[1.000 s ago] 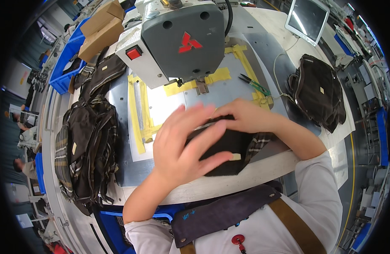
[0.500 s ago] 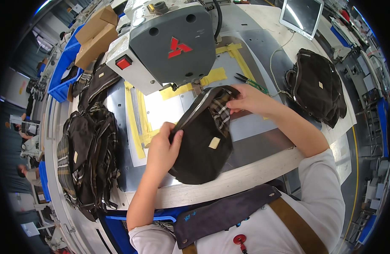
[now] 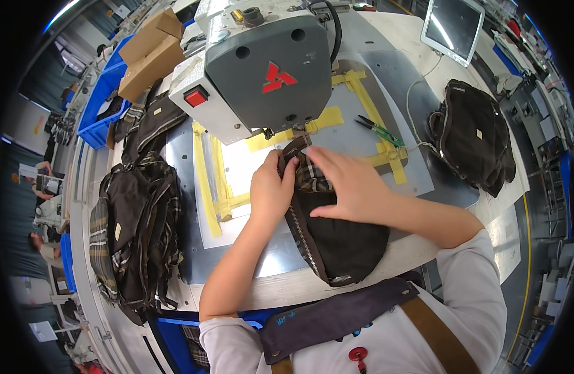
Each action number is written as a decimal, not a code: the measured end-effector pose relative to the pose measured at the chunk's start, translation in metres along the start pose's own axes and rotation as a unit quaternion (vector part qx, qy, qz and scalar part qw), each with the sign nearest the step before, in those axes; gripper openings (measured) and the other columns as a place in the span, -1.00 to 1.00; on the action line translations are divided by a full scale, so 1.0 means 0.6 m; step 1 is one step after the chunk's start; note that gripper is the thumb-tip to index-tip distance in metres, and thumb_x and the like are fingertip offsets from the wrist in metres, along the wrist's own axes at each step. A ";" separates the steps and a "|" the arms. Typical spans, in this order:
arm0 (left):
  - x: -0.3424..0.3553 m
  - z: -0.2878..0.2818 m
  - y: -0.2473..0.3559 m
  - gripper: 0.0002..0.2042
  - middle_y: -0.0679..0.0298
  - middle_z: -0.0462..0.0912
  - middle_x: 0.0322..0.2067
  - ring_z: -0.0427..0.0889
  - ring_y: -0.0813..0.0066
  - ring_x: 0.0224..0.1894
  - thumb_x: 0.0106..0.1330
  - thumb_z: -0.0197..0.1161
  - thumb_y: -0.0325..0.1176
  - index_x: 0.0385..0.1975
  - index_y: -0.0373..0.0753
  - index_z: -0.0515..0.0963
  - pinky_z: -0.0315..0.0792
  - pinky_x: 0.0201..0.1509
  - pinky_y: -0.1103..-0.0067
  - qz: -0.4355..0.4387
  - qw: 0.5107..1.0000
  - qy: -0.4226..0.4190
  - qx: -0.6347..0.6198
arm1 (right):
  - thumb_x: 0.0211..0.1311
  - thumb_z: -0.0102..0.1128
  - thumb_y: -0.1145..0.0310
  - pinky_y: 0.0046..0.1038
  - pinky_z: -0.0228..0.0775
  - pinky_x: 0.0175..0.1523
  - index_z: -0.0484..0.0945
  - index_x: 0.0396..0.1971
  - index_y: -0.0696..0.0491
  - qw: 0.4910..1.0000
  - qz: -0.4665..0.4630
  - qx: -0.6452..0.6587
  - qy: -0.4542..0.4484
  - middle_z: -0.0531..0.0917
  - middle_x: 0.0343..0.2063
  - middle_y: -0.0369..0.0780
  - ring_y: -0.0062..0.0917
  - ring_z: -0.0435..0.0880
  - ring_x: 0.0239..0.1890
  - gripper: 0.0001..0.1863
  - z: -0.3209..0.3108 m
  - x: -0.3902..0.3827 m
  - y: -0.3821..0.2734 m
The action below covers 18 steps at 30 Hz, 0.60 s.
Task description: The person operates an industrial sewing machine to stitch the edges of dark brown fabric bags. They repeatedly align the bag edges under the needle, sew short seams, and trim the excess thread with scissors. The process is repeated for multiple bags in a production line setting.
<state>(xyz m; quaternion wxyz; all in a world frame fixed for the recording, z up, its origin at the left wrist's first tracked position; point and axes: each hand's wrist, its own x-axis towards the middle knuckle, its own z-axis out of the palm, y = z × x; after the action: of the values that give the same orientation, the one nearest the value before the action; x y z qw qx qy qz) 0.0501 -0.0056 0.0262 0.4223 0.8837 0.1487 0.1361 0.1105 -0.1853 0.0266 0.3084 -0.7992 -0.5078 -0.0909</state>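
Note:
A dark brown fabric piece (image 3: pixel 343 249) with plaid lining and a long zipper lies at the front of the taped plate (image 3: pixel 212 262), its narrow upper end under the machine head (image 3: pixel 255 75). My left hand (image 3: pixel 271 187) is closed on its left zippered edge near that end, thumb on top. My right hand (image 3: pixel 349 187) is over the piece's right side, thumb spread away from the fingers, whose tips are at the zipper's upper end. Green-handled snips (image 3: pixel 385 133) lie to the right on the plate.
Dark plaid bag pieces (image 3: pixel 131 230) are piled at the left, another dark bundle (image 3: pixel 471 134) at the right. A blue bin (image 3: pixel 93 132) and cardboard box (image 3: pixel 149 50) stand back left; a screen (image 3: pixel 449 31), back right. Co-workers (image 3: pixel 47 249) are at far left.
The piece has been turned so the zipper runs down toward the front right. My left hand has moved up and inward; my right hand has shifted left and its thumb has spread.

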 end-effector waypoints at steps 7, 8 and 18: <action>0.006 -0.015 -0.059 -0.87 0.39 0.48 -0.50 0.42 0.68 -0.46 0.31 0.22 -0.45 -0.22 -0.32 0.48 0.37 -0.34 0.65 -0.006 0.968 -0.111 -0.225 | 0.26 0.12 0.30 -0.44 0.45 0.00 0.54 -0.05 0.16 0.852 0.295 0.425 -0.083 0.66 -0.20 -0.10 -0.29 0.65 -0.16 -0.66 0.008 0.011 0.079; 0.005 -0.017 -0.053 -0.87 0.36 0.50 -0.49 0.43 0.67 -0.45 0.31 0.22 -0.45 -0.22 -0.32 0.47 0.37 -0.34 0.65 -0.008 0.970 -0.132 -0.203 | 0.26 0.10 0.31 -0.45 0.44 0.01 0.55 -0.05 0.14 0.726 0.367 0.575 -0.090 0.66 -0.20 -0.13 -0.32 0.65 -0.15 -0.68 0.006 0.011 0.103; -0.001 -0.007 -0.040 -0.84 0.17 0.62 -0.38 0.57 0.42 -0.35 0.30 0.26 -0.40 -0.23 -0.35 0.56 0.45 -0.19 0.55 0.041 0.985 -0.098 -0.135 | 0.07 0.32 0.35 -0.37 0.46 -0.13 0.61 -0.30 0.07 0.997 -0.026 0.056 -0.053 0.64 -0.29 -0.24 -0.30 0.62 -0.24 -0.80 -0.015 0.060 0.054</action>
<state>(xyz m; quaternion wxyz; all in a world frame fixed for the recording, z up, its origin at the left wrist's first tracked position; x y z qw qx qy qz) 0.0447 0.0116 0.0099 0.5444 0.8330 0.0506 0.0846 0.1571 -0.1727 0.0371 0.3229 -0.7708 -0.5485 -0.0280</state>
